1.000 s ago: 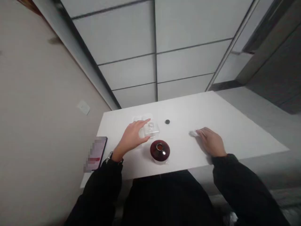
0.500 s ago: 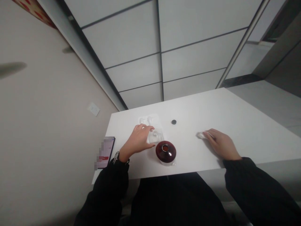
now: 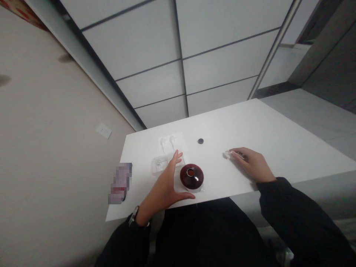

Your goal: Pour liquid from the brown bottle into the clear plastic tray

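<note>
My left hand (image 3: 165, 189) is open, thumb and fingers spread wide around the left side of a glossy dark red domed piece (image 3: 191, 181). A ring-edged hole marks its top, and something pale and clear shows beneath it. No contact between hand and dome is plain to see. Farther right, my right hand (image 3: 254, 165) is closed on a crumpled white tissue (image 3: 227, 154) low over the table. Just beyond my left fingers lies a clear plastic box (image 3: 158, 165) with small pieces inside, partly covered by the hand. Behind it is a white tray (image 3: 166, 144) holding pale parts.
A small dark round cap (image 3: 200, 141) lies on the white table (image 3: 267, 129) beyond the dome. At the left edge is a phone (image 3: 121, 183), its screen blurred out. The wall with a socket (image 3: 104, 131) borders the left side; panelled doors (image 3: 219, 70) stand behind.
My left hand has come away from the clear box toward the dark red dome, its fingers opening wider. The right hand keeps the tissue. The whole view has shifted slightly.
</note>
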Action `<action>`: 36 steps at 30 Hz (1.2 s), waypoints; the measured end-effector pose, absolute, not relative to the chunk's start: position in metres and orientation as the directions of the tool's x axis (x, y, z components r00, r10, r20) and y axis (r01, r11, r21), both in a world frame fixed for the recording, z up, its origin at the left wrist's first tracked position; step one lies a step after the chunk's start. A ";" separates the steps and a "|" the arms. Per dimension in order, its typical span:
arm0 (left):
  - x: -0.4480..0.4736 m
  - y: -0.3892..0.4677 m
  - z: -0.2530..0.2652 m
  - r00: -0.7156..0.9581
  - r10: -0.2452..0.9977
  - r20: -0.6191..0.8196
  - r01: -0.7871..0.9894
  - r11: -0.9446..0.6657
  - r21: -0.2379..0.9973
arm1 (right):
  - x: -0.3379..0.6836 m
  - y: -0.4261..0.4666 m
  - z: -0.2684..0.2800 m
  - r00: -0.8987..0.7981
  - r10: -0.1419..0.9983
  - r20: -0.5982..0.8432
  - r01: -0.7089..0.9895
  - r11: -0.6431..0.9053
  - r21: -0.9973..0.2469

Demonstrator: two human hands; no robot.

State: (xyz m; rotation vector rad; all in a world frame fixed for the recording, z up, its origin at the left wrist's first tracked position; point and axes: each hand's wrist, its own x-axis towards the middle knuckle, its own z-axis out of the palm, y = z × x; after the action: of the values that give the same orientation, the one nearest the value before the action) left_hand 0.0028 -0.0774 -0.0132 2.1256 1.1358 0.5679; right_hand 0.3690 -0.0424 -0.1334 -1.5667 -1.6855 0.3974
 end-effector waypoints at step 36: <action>-0.013 -0.116 -0.025 0.080 0.977 0.195 0.578 -0.205 0.790 | 0.259 -0.133 -0.140 -0.480 0.686 0.547 0.692 0.679 -0.245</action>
State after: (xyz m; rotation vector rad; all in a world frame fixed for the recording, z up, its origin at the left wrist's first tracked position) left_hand -0.0128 -0.1156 -0.0247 1.8399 1.5338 0.9934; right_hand 0.2589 -0.1327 -0.1400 -1.0545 -2.2653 -0.0124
